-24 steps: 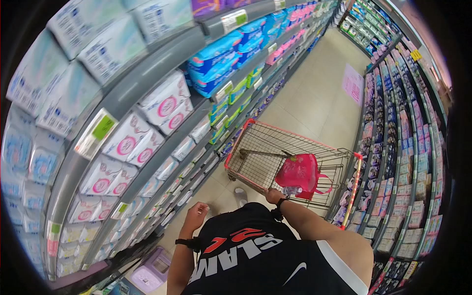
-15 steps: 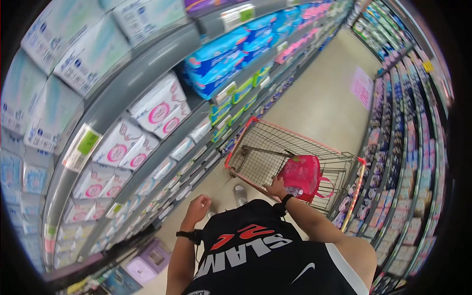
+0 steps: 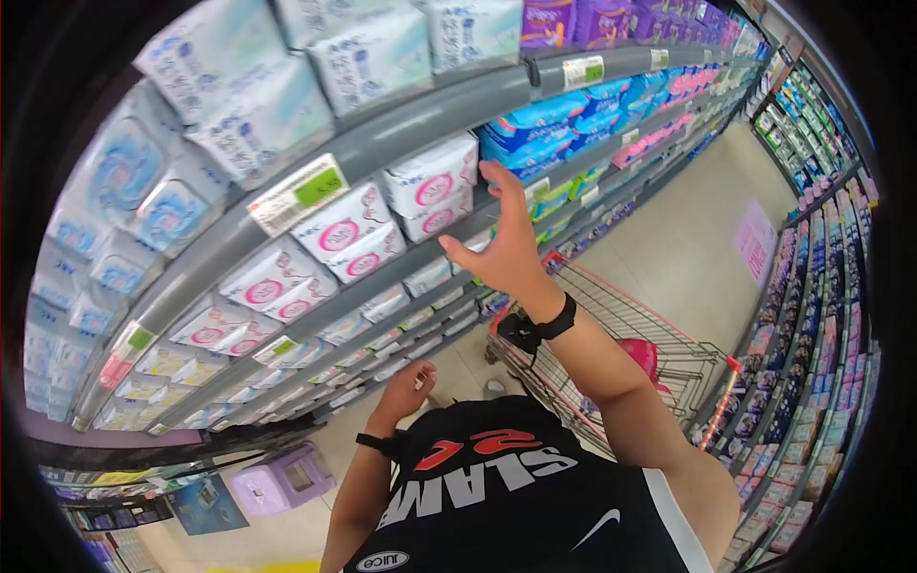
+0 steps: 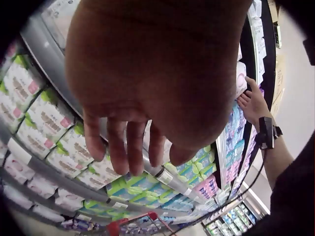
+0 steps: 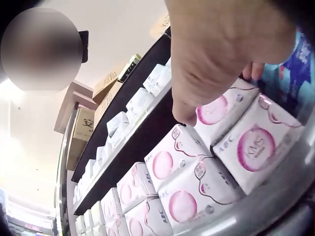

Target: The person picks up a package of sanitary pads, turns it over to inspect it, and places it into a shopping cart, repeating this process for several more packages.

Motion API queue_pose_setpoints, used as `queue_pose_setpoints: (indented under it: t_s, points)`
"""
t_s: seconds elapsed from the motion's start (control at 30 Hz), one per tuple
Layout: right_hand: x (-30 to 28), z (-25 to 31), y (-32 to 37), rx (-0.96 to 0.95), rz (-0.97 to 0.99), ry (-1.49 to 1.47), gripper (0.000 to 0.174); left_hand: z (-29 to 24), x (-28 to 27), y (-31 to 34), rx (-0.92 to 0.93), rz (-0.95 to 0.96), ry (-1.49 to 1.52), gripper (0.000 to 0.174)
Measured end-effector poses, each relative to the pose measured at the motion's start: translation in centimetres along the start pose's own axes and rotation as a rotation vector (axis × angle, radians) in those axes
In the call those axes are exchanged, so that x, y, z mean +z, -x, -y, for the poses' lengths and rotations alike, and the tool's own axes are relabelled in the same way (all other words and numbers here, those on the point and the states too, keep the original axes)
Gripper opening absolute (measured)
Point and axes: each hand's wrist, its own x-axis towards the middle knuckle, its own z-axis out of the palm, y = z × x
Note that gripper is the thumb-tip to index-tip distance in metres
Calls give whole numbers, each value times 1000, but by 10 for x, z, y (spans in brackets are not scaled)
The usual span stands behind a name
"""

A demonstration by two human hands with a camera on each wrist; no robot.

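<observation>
My right hand (image 3: 511, 253) reaches up to the shelf with thumb and fingers spread apart. It is at a white pack with a pink circle (image 3: 430, 181), the upper of a stack of two. In the right wrist view the thumb (image 5: 186, 114) lies at the pack's left edge, and other fingertips show past its far right side; the hand covers part of the pack. Down by my body hangs my left hand (image 3: 408, 392), fingers loosely bent and holding nothing. It appears large and dark, fingers downward, in the left wrist view.
Matching white packs (image 3: 349, 244) line the shelf to the left, blue packs (image 3: 535, 134) to the right. A grey shelf edge with a price tag (image 3: 298, 196) runs above. Behind my right arm stands a shopping cart (image 3: 734, 365) with a pink bag (image 3: 638, 361). A lilac stool (image 3: 267, 485) sits lower left.
My right hand has left the cart's side and risen to the white packs on the shelf. The view has turned toward the shelf. My left hand stays low, holding nothing.
</observation>
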Motion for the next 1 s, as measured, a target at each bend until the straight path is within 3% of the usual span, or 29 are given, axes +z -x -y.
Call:
queue_pose_setpoints:
  t_s: [0.13, 0.37, 0.5, 0.53, 0.57, 0.63, 0.67, 0.77, 0.8, 0.9, 0.93, 1.0]
  points:
    - [39, 16, -26, 20, -134, 8, 123, 2, -23, 21, -1, -34, 6, 22]
    - [52, 32, -47, 38, -211, 61, 119, 18, -42, 51, 4, -48, 13, 21]
    - [50, 32, -28, 83, -295, -81, 119, 24, -48, 48, 15, 24, -5, 23]
    - [44, 33, -18, -1, -319, 102, 119, 22, -51, 45, 25, 37, -6, 22]
    - [39, 29, -3, 23, -313, 64, 121, 19, -53, 39, 40, 50, -7, 21]
    - [25, 13, 32, -19, -301, 106, 124, 3, -60, 25, 4, 106, 164, 21]
    - [20, 13, 51, -26, -287, -8, 123, -11, -64, 18, -10, 126, 252, 21]
    - [0, 27, 104, 27, -182, -127, 126, -61, -79, 6, 163, 203, 597, 25]
    - [-3, 30, 119, 56, -147, -138, 130, -75, -85, -1, 229, 298, 628, 48]
    - [0, 40, 157, 92, 10, -106, 137, -128, -77, -18, 260, 274, 981, 74]
    - [3, 42, 163, 33, 5, -69, 137, -140, -76, -24, 292, 287, 933, 91]
    - [7, 47, 176, -78, 2, -2, 137, -147, -66, -32, 272, 246, 964, 92]
